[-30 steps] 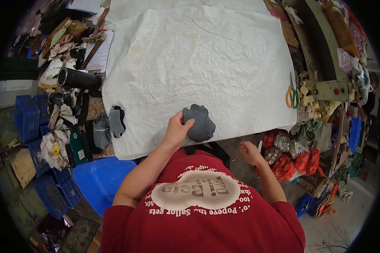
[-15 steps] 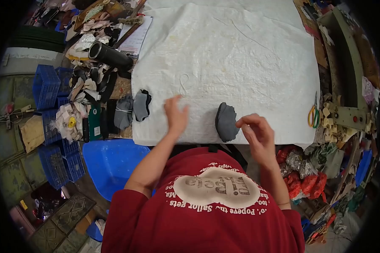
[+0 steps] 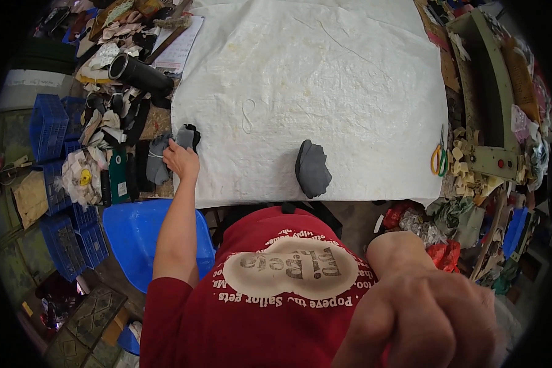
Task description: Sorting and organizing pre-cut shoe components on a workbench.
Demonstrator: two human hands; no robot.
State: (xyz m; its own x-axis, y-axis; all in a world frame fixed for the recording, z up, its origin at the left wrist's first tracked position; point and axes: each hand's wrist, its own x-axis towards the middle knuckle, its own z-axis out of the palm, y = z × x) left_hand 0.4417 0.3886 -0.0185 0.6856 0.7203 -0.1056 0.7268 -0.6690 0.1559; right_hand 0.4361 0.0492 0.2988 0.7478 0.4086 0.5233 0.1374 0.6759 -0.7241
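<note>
At the table's left edge, my left hand [image 3: 182,161] reaches down with bent fingers onto a small stack of grey pieces [image 3: 187,135] with black edges. Beside it lies a grey bundle [image 3: 159,161] tied with white string; the fingertips overlap its side. Another stack of grey, soft-looking pieces [image 3: 313,170] lies untouched near the front of the table. My right hand [image 3: 420,313] is raised very close to the camera, large and slightly blurred. Its fingers are curled in, and anything inside them is hidden.
A white woven sheet [image 3: 257,61] covers the table, with a loop of string [image 3: 248,116] on it. Scissors [image 3: 438,158] with green and orange handles lie at the right edge. A black tube [image 3: 138,72] and scraps crowd the left. A blue chair [image 3: 147,245] stands below.
My left hand has moved left from over the sheet onto the grey pieces. My right hand has left the front stack and come up toward the camera. The view has shifted slightly.
</note>
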